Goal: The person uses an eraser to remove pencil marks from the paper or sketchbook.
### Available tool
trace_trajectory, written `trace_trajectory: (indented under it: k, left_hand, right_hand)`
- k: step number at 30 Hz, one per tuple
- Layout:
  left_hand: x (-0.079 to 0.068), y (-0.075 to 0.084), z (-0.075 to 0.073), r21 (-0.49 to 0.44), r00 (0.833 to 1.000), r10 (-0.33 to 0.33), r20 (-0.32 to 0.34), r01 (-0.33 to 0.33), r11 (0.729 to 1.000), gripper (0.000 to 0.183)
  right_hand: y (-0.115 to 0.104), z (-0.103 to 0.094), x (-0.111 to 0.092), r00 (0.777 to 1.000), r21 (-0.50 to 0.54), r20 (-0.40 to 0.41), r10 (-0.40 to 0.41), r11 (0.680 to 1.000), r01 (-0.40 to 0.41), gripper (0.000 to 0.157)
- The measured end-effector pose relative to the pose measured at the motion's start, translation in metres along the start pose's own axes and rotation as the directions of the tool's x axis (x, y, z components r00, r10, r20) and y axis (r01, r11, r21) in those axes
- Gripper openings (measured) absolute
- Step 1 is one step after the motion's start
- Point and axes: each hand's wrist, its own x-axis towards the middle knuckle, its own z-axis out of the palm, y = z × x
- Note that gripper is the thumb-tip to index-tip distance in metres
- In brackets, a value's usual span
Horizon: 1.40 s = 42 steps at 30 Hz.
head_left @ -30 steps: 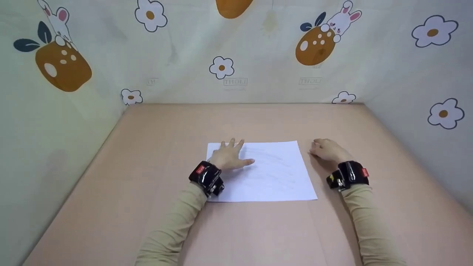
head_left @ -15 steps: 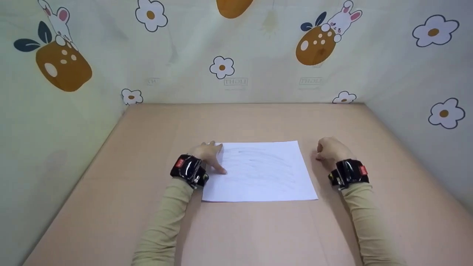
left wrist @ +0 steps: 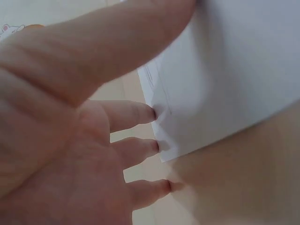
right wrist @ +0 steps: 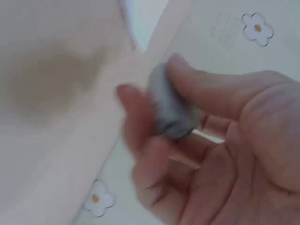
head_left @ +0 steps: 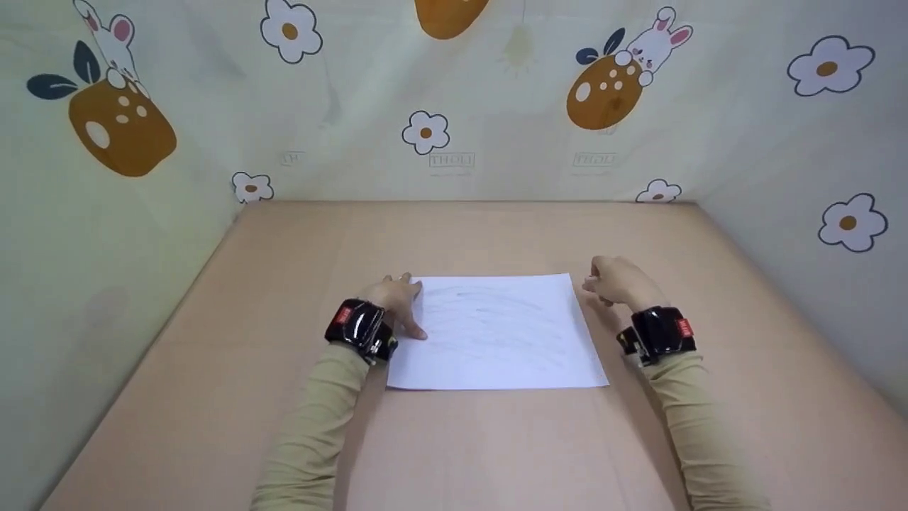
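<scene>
A white sheet of paper (head_left: 496, 333) lies on the table, with faint grey smudges and streaks across it. My left hand (head_left: 394, 299) rests at its left edge, fingers spread and thumb over the sheet. In the left wrist view, several fingertips (left wrist: 149, 112) touch the paper's edge (left wrist: 225, 93), which creases slightly there. My right hand (head_left: 621, 281) is just beyond the sheet's right edge, near the far corner. Between its thumb and fingers it pinches a small grey eraser-like block (right wrist: 168, 103), blurred in the right wrist view and hidden in the head view.
The tan table top (head_left: 496, 447) extends around the paper on all sides. A pale curtain (head_left: 511, 92) with flowers, rabbits and brown fruit stands behind and along both sides. Black wrist straps (head_left: 360, 328) sit over tan sleeves.
My left hand has slid left from over the paper to its left edge. The right hand moved slightly right, then back left toward the sheet, its fingers changing position.
</scene>
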Motion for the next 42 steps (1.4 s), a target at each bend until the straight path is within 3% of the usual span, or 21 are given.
trace_trajectory:
  k: [7, 11, 18, 24, 31, 38, 42]
  left_hand:
    - [0.0, 0.003, 0.002, 0.095, 1.0, 0.016, -0.012, -0.014, 0.995, 0.103]
    - [0.001, 0.005, 0.003, 0.097, 1.0, 0.0, -0.012, 0.002, 0.995, 0.102]
    - [-0.001, 0.01, 0.002, 0.128, 0.999, -0.034, -0.013, 0.035, 0.991, 0.101]
    - [-0.001, 0.01, 0.003, 0.15, 0.999, -0.042, 0.0, 0.042, 0.988, 0.102]
    - [0.0, 0.011, 0.004, 0.167, 0.999, -0.036, -0.009, 0.037, 0.985, 0.102]
    - [0.001, 0.011, 0.004, 0.129, 0.999, -0.037, -0.016, 0.039, 0.991, 0.102]
    - [0.0, 0.01, 0.004, 0.136, 0.999, -0.029, -0.015, 0.03, 0.99, 0.102]
  right_hand:
    - [-0.038, 0.016, 0.018, 0.989, 0.071, 0.049, -0.137, 0.989, 0.133, 0.022]
    - [-0.045, 0.031, 0.026, 0.987, 0.038, 0.078, -0.143, 0.989, 0.14, 0.015]
    - [-0.049, 0.039, 0.028, 0.98, -0.055, 0.015, -0.199, 0.978, 0.2, 0.007]
    - [-0.057, 0.035, 0.025, 0.989, -0.175, 0.042, -0.144, 0.973, 0.149, 0.005]
    - [-0.056, 0.039, 0.029, 0.983, -0.082, 0.014, -0.182, 0.98, 0.182, 0.007]
    - [-0.053, 0.033, 0.026, 0.992, -0.155, 0.064, -0.107, 0.981, 0.116, 0.006]
    - [-0.056, 0.037, 0.026, 0.989, -0.097, 0.035, -0.146, 0.984, 0.149, 0.007]
